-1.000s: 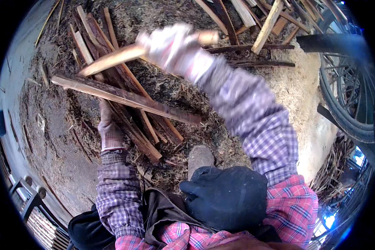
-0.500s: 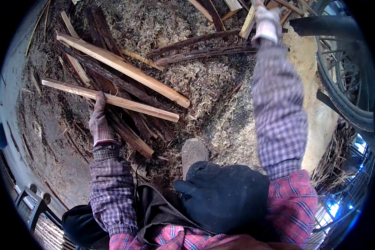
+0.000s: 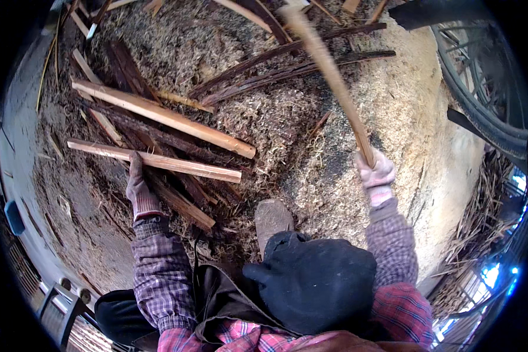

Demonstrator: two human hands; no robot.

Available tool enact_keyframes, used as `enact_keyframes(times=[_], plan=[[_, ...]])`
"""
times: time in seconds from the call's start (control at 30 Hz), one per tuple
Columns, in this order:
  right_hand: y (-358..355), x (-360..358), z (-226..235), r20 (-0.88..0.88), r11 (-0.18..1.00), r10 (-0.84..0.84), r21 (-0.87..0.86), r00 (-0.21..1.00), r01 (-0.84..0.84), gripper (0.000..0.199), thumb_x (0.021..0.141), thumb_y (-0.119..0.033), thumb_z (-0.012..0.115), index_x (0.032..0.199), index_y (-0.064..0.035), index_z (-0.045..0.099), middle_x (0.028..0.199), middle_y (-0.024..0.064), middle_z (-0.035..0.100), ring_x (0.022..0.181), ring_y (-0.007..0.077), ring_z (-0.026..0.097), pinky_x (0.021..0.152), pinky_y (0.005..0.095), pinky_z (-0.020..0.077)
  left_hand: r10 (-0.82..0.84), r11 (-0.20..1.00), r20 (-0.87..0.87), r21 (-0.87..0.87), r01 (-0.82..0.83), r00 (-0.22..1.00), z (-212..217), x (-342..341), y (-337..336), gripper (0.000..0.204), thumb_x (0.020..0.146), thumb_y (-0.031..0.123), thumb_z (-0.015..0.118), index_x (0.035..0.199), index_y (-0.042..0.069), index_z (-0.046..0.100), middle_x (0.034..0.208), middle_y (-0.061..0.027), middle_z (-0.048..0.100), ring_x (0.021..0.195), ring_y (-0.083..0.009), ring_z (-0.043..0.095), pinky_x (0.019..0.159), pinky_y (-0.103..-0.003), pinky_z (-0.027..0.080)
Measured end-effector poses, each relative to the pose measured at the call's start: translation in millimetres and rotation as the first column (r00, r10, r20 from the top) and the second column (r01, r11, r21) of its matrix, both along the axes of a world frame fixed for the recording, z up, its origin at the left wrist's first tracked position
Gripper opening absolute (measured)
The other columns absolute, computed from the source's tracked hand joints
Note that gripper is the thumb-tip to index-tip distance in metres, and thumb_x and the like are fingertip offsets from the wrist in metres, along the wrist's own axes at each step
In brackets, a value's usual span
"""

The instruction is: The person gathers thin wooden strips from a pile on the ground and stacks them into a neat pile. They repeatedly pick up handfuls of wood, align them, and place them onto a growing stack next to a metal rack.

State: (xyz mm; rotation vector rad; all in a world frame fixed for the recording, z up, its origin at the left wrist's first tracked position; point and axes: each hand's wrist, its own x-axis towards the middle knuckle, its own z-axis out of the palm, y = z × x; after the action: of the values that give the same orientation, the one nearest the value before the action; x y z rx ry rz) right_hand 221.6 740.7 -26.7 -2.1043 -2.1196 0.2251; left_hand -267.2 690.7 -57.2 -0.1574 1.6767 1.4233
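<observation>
Gloved and closed around a pale squared wooden strip (image 3: 193, 167), my left hand (image 3: 138, 190) rests over the wood heap at left. Its thumb lies on top of the strip; the other fingers are mostly hidden beneath. My right hand (image 3: 376, 173), also gloved, grips the near end of a long wooden stick (image 3: 334, 76). That stick slants up and away to the far side and is smeared by motion near its far end. A second pale strip (image 3: 170, 117) lies just beyond the one in my left hand.
Dark bark-edged slats (image 3: 287, 73) lie across the shavings (image 3: 270, 117) ahead. A spoked wheel (image 3: 481, 88) stands at the far right, above a pile of thin sticks (image 3: 463, 252). My shoe (image 3: 273, 220) is on the ground near the middle. A grey metal frame (image 3: 58, 311) is at lower left.
My right hand has drawn back from the far wood toward me, bringing the long stick with it. My left hand keeps its hold on the strip, nearly in place.
</observation>
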Motion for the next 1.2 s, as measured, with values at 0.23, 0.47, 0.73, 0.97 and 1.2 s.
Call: enact_keyframes(times=[0.23,0.47,0.73,0.97,1.2], plan=[[182.3,-30.4,18.7,0.378,0.847,0.443,0.119,0.813,-0.517,0.082,0.077,-0.042,0.062,0.137,-0.0060,0.020,0.136,0.0171,0.035,0.119,0.0325,0.042,0.100,0.0427,0.0372,-0.018,1.000,-0.027,0.014,0.018,0.999,-10.1,-4.4,-4.1,0.057,0.075,0.037,0.070,0.116,0.002,0.052,0.101,-0.0063,0.058,0.087,-0.0168,0.057,0.078,-0.029,0.048],[249.2,-85.2,28.6,0.603,0.901,0.433,-0.262,0.670,-0.346,0.064,0.068,-0.043,0.071,0.117,-0.0102,0.046,0.105,0.0082,0.054,0.102,0.0215,0.051,0.090,0.0403,0.0407,-0.005,1.000,-0.058,0.004,0.005,0.998,3.6,-0.6,0.7,0.057,0.075,0.037,0.070,0.115,0.002,0.052,0.100,-0.0064,0.058,0.086,-0.0169,0.057,0.077,-0.029,0.048],[194.2,-58.6,20.4,0.478,0.907,0.352,-0.386,0.805,-0.168,0.038,0.075,-0.021,0.067,0.111,-0.0141,0.054,0.096,0.0043,0.051,0.091,0.0187,0.049,0.089,0.0318,0.0390,-0.011,1.000,-0.040,0.028,0.012,0.999,12.6,11.1,2.1,0.056,0.075,0.037,0.070,0.115,0.002,0.053,0.099,-0.0064,0.058,0.084,-0.0170,0.057,0.076,-0.030,0.048],[74.6,-43.0,37.9,0.238,0.845,0.134,-0.534,0.962,0.014,0.032,0.079,-0.038,0.057,0.102,-0.0163,0.059,0.087,0.0021,0.056,0.077,0.0127,0.053,0.066,0.0274,0.0481,0.008,1.000,-0.066,0.011,-0.007,0.998,17.6,10.2,0.7,0.055,0.074,0.036,0.071,0.113,0.002,0.053,0.095,-0.0065,0.059,0.081,-0.0175,0.058,0.074,-0.030,0.049],[93.5,-210.3,66.8,-0.497,0.885,0.268,-0.213,0.825,-0.415,0.050,0.074,-0.025,0.065,0.117,-0.0061,0.050,0.110,0.0143,0.056,0.095,0.0222,0.057,0.085,0.0343,0.0481,0.027,0.997,-0.042,0.080,-0.023,0.999,15.4,9.0,-2.1,0.056,0.076,0.040,0.069,0.113,0.002,0.052,0.096,-0.0053,0.059,0.079,-0.0165,0.058,0.071,-0.029,0.049]])
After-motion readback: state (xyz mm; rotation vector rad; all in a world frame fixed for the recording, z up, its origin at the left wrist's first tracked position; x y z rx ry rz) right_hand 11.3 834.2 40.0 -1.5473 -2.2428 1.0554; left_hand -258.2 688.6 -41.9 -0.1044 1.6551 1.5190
